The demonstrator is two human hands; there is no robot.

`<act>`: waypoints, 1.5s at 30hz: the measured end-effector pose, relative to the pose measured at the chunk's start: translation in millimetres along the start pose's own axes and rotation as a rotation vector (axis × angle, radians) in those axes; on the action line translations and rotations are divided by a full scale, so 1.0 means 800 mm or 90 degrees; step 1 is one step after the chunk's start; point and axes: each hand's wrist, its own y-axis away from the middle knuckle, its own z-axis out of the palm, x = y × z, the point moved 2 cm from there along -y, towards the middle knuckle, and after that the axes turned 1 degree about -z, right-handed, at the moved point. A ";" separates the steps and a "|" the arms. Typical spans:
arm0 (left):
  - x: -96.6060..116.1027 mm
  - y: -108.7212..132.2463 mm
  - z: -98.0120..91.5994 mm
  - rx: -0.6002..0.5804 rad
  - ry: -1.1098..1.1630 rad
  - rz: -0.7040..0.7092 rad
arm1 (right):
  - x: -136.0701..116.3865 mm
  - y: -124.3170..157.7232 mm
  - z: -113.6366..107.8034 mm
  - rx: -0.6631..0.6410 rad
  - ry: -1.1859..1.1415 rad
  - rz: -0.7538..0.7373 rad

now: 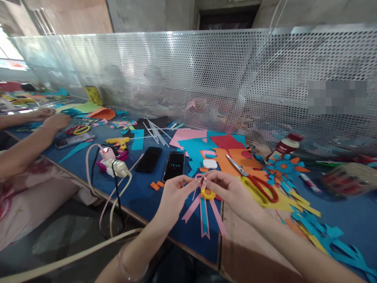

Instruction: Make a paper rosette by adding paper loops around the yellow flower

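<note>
L hand [175, 194] & R hand [228, 190]: fingers pinch pink/blue paper rosette [204, 210] w/ yellow ring. Clear round plastic tub [350, 179], R side of blue bench [191, 236]: reddish contents, blurred.

Paper strips [204, 215] are pink and blue, the scalloped piece [204, 193] yellow, scissor handles [255, 181] red and yellow, tabletop [188, 232] blue.

Long blue-topped table [188, 236] running along a shiny perforated metal screen [176, 70], bare grey wall [147, 15] behind it, tan panel [76, 13] up left. Bright window [10, 51] at far left. That dark recess [228, 17] up top might be a doorway, hard to tell.
</note>
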 end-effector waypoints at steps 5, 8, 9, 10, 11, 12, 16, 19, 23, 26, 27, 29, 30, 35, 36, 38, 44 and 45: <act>0.000 0.002 0.001 0.003 0.004 -0.006 | 0.001 0.001 0.002 0.005 0.004 -0.003; 0.001 0.002 0.001 0.003 -0.001 -0.006 | 0.002 0.001 0.002 0.011 0.012 -0.005; 0.001 0.002 0.001 0.001 -0.001 -0.006 | 0.002 0.001 0.002 0.012 0.012 -0.008; 0.001 0.002 0.001 -0.001 0.000 -0.006 | 0.003 0.002 0.002 0.012 0.012 -0.014; 0.001 0.002 0.002 -0.002 0.001 -0.006 | 0.004 0.002 0.002 0.014 0.011 -0.022; 0.001 0.001 0.002 -0.003 0.002 -0.007 | 0.006 0.002 0.002 0.015 0.010 -0.030; 0.000 0.002 0.004 0.000 0.004 -0.013 | 0.014 0.003 0.002 0.030 0.019 -0.045; 0.001 0.004 0.005 -0.002 0.008 -0.016 | 0.018 0.004 0.002 0.052 0.025 -0.038; 0.002 0.005 0.007 -0.004 0.016 -0.022 | 0.017 0.006 0.004 0.081 0.034 -0.024; 0.001 0.003 0.007 -0.004 0.020 -0.016 | 0.016 0.007 0.005 0.096 0.046 -0.022; 0.001 0.003 0.007 -0.007 0.023 -0.012 | 0.016 0.007 0.005 0.096 0.048 -0.022; 0.000 0.001 0.007 -0.008 0.029 -0.007 | 0.017 0.007 0.004 0.081 0.044 -0.021; -0.001 0.001 0.007 -0.005 0.030 -0.008 | 0.017 0.007 0.004 0.068 0.037 -0.023; 0.000 0.000 0.007 0.013 0.036 -0.019 | 0.021 0.006 0.003 0.027 0.013 -0.029; 0.000 0.000 0.007 0.014 0.035 -0.020 | 0.022 0.006 0.003 0.031 0.016 -0.029; 0.001 0.001 0.007 0.016 0.028 -0.024 | 0.023 0.006 0.005 0.041 0.021 -0.027; -0.003 0.000 0.006 0.014 0.030 -0.026 | 0.024 0.006 0.003 0.046 0.031 -0.029; -0.004 -0.001 0.006 0.019 0.029 -0.028 | 0.022 0.006 0.001 0.042 0.043 -0.025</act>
